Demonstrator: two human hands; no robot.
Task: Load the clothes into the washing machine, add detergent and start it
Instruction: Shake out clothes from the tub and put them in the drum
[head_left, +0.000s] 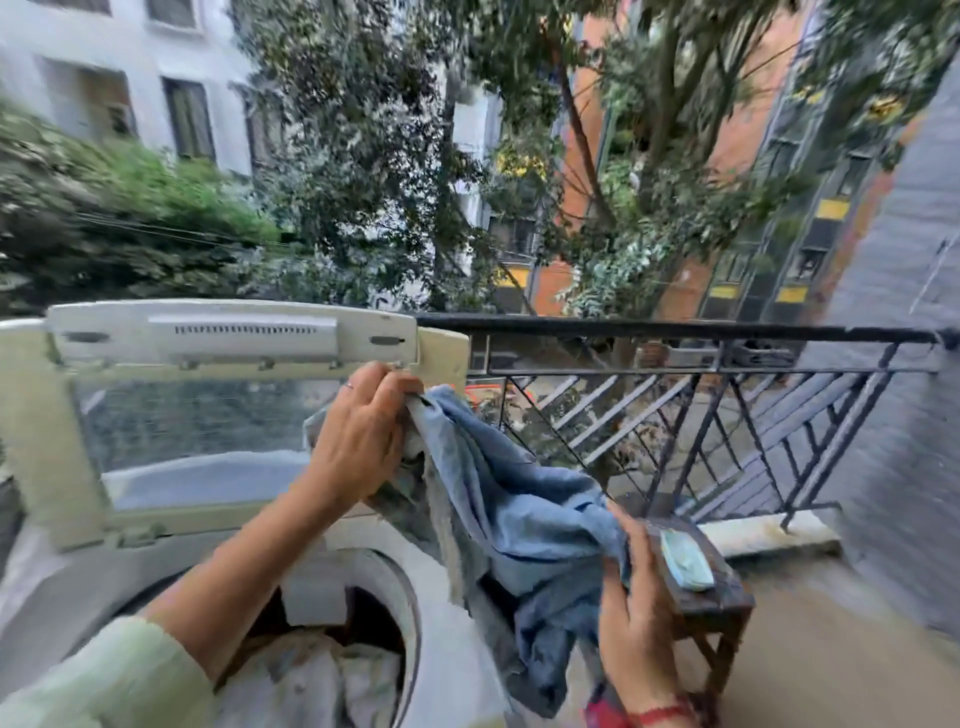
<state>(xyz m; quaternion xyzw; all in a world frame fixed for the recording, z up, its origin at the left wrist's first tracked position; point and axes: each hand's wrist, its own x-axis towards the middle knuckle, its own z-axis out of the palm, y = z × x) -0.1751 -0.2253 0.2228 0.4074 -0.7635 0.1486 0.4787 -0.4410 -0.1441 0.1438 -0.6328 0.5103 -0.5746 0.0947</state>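
The loading step is in hand. A crumpled blue cloth garment is held in the air above the right rim of the white top-loading washing machine. Part of it is over the drum mouth and part is beyond the machine's right edge, where its lower end hangs down.

Its upper corner is pinched by the left hand, whose fingers are curled together on the fabric, close to the raised cream lid with a clear window. A lower fold is gripped by the right hand; that hand is closed on the cloth, with the tips hidden in it.

Pale crumpled clothes are already seen inside the round drum, so the load is judged to be partly in.

A small dark wooden stool stands just beside the machine's right side, near the black metal balcony railing. A pale green packet lies on its top. It may be the detergent, but this cannot be told through the blur.

For the next move, the garment would need to be carried left and down until all of it is over the drum mouth. The hanging tail would have to be gathered in so that it is not left draped across the rim, and then both grips released. Detergent and starting are judged not yet done; no controls can be made out.
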